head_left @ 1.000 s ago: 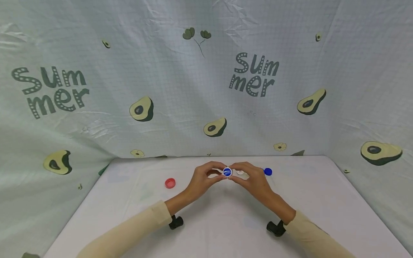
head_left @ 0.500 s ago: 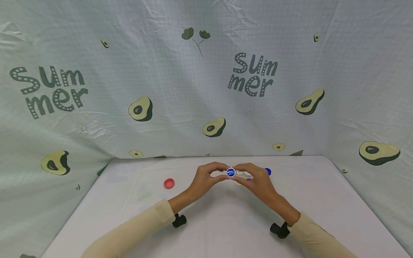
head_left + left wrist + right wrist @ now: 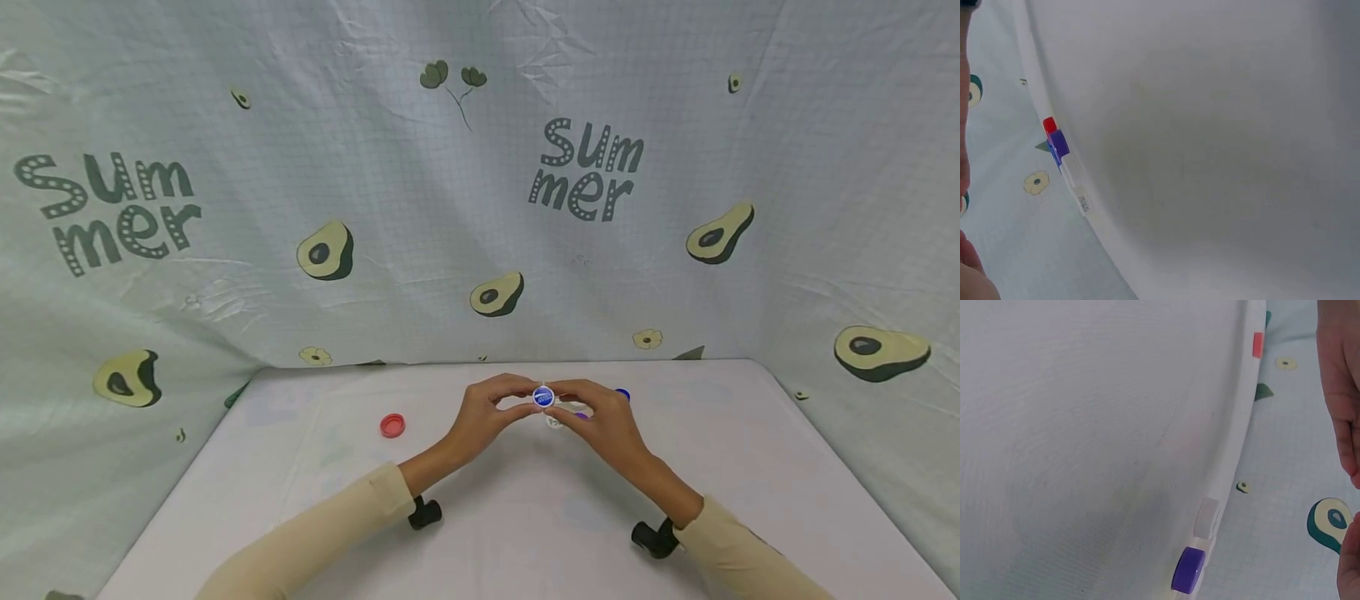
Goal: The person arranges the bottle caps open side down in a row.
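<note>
Above the far part of the table, my left hand (image 3: 477,417) and right hand (image 3: 606,419) together pinch a small round bottle cap (image 3: 543,397) by its edges. Its face is blue with white lettering inside a white rim, turned toward the head camera. Behind the right hand's fingers lie a purple cap (image 3: 581,415) and a white cap (image 3: 553,422), both partly hidden. A blue cap (image 3: 624,392) peeks out beyond the right knuckles. Only parts of the hands enter the wrist views, and the pinched cap is outside them.
A red cap (image 3: 392,425) lies left of the hands on the white table (image 3: 480,533). In the right wrist view, a purple cap (image 3: 1188,570) stands near a white one (image 3: 1207,517). A printed curtain (image 3: 420,183) hangs behind the table.
Both hands have shifted slightly right with the pinched cap. The purple cap, hidden a second ago, now shows between the right hand's fingers. The red cap stays where it lay.
</note>
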The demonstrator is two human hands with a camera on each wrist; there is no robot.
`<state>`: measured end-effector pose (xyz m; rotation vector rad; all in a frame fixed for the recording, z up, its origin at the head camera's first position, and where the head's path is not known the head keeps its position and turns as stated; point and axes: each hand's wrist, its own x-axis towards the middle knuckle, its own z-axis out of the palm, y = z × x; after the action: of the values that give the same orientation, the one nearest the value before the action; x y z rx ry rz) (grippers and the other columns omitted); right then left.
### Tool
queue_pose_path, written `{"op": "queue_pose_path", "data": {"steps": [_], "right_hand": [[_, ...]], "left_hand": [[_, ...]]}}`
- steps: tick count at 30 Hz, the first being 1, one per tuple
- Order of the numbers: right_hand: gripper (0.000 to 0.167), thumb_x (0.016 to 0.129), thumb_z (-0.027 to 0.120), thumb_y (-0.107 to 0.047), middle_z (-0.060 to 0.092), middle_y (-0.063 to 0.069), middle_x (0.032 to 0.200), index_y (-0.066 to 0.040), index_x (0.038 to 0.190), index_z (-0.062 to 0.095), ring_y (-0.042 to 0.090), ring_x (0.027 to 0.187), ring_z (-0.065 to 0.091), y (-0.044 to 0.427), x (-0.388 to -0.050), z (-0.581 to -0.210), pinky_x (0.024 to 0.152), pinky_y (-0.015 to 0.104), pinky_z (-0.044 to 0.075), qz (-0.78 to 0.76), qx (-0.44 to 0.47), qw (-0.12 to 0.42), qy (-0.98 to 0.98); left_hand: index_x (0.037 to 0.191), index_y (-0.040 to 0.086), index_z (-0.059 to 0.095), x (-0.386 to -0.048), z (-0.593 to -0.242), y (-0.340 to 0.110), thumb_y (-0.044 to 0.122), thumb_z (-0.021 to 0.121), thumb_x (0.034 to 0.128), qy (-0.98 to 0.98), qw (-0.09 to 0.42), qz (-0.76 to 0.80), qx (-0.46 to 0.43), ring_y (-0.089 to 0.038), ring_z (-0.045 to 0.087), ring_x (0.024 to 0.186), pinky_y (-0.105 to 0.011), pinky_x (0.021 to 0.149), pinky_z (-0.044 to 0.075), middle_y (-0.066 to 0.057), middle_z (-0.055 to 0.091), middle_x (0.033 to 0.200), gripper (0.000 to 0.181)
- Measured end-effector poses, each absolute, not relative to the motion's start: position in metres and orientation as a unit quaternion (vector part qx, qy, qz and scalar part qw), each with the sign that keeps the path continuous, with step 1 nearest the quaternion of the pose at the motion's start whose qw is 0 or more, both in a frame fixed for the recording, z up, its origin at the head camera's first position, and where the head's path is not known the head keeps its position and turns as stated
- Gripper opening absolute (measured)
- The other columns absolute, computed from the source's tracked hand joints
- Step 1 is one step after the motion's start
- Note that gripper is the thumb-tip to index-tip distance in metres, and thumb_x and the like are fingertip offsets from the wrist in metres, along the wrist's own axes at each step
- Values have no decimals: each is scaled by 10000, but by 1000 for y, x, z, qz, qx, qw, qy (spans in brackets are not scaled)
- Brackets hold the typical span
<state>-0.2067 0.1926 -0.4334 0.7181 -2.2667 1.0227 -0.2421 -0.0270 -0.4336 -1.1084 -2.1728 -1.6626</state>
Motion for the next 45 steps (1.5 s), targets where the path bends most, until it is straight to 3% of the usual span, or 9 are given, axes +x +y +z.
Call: {"op": "queue_pose_path", "data": {"steps": [9,15,22,30,37,45], "right_hand": [[426,763,876,-45,767,24,1099,-93,1169,758,193,972,741,204,-203,-433,811,125,542,380,278,288,-834],[433,751,886,-50,772,30,1079,-79,1163,757,200,958,745,211,-201,-432,834,122,535,368,282,294,-836],[428,736,893,-38,776,20,1054,-92,1141,767,206,958,740,219,-196,-432,850,81,503,372,271,281,-842],[408,731,893,-32,780,29,1031,-91,1119,783,235,944,732,230,-187,-435,753,424,624,366,233,262,-862],[364,752,862,21,773,72,1051,-63,1097,784,126,971,731,243,-185,-433,839,167,555,419,245,246,-839],[364,758,841,62,769,102,1073,-30,1103,772,-3,1000,694,262,-181,-431,836,173,556,430,231,244,-838]], "left_hand": [[1205,85,751,-240,-436,-16,116,772,904,-724,58,-582,-366,-148,663,1159,-318,1023,520,-18,734,1207,303],[1216,83,747,-238,-436,-10,112,765,908,-721,45,-591,-360,-146,671,1155,-315,1025,518,-21,736,1211,309],[1211,20,733,-236,-439,1,45,754,902,-716,35,-599,-356,-232,679,1157,-353,1020,525,-87,732,1210,310],[1210,70,750,-229,-444,12,89,765,900,-709,14,-615,-345,-102,668,1156,-362,1012,532,-24,737,1212,311],[1205,68,752,-226,-440,26,128,758,918,-709,16,-613,-348,-102,671,1153,-300,986,539,-39,737,1208,293],[1236,78,740,-227,-440,46,140,761,918,-702,-3,-622,-346,-83,715,1047,-249,876,578,-32,741,1194,325]]}}
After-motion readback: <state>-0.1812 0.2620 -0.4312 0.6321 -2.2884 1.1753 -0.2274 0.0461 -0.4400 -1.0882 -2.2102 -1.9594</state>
